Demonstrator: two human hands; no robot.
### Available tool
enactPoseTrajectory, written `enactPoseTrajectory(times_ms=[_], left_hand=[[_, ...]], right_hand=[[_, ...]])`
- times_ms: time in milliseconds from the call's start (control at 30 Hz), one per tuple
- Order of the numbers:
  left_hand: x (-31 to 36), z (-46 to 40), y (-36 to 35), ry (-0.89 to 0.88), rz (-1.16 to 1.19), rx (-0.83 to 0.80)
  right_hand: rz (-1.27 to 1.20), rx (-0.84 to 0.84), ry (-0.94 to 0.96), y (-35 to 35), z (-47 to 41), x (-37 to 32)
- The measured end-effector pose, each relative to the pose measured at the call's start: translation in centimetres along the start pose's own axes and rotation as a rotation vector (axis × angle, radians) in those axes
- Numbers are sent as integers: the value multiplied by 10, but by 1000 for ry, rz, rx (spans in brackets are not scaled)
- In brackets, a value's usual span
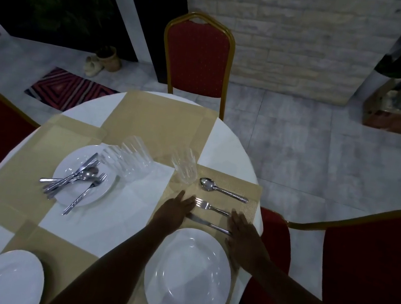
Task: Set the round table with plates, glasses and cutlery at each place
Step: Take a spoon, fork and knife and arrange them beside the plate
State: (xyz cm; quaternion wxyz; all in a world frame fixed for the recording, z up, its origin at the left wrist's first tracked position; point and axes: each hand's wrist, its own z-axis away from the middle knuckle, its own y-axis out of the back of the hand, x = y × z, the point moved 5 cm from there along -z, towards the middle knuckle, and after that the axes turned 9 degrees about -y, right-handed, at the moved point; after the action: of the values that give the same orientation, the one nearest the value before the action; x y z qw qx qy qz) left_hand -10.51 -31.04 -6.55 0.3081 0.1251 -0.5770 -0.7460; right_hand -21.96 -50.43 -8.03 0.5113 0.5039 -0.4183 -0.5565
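Head view: three white plates — near plate (pixel 187 277), far plate (pixel 84 173) heaped with spare cutlery (pixel 72 181), third plate (pixel 12 280). Three glasses (pixel 183 168). Spoon (pixel 223 189), fork (pixel 210 206), knife (pixel 208 223) between flat, spread, empty left hand (pixel 175 211) and right hand (pixel 245 235). No legible writing.

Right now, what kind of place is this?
Probably a banquet or restaurant dining room: a round table in white cloth with gold placemats, red padded banquet chairs with gold frames, and tiled floor.
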Motion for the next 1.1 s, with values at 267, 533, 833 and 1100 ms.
enactPoseTrajectory(times_ms=[267,533,833,1100], left_hand=[[0,3,4,20,44,34],[8,14,10,-2,50,51],[-10,40,-3,-102,-166,77],[-6,42,-6,19,-28,-124]], right_hand=[[-74,-141,-90,-8,4,4],[-34,-64,-22,-1,5,0],[-7,-108,69,-27,36,4],[26,-45,83,-22,25,0]])
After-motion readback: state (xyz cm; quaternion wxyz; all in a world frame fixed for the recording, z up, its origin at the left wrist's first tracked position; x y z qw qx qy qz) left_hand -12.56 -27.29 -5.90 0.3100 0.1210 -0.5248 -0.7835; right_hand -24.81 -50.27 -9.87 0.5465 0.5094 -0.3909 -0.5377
